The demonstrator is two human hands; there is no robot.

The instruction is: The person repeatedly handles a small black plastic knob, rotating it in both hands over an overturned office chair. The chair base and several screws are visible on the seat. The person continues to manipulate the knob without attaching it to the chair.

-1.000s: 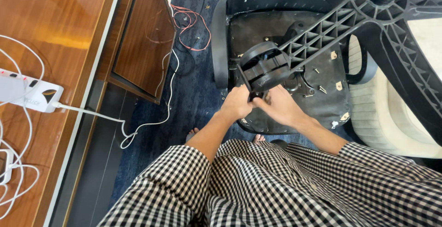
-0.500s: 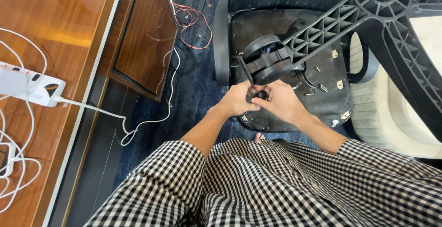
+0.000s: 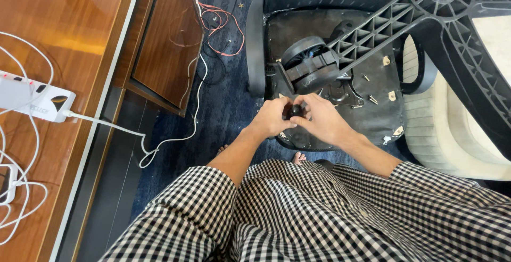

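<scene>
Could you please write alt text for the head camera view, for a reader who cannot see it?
Seen from above, a person's left hand and right hand together grip a small black part over the underside of an overturned black office chair, just below a caster wheel on its star base. Loose screws lie on the seat underside; a wooden desk with a white power strip stands to the left.

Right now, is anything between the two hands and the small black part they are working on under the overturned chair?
Nothing visible. The left hand and right hand both close around the small black part, touching it directly. The caster wheel on the chair base sits above the hands, apart from them.
</scene>
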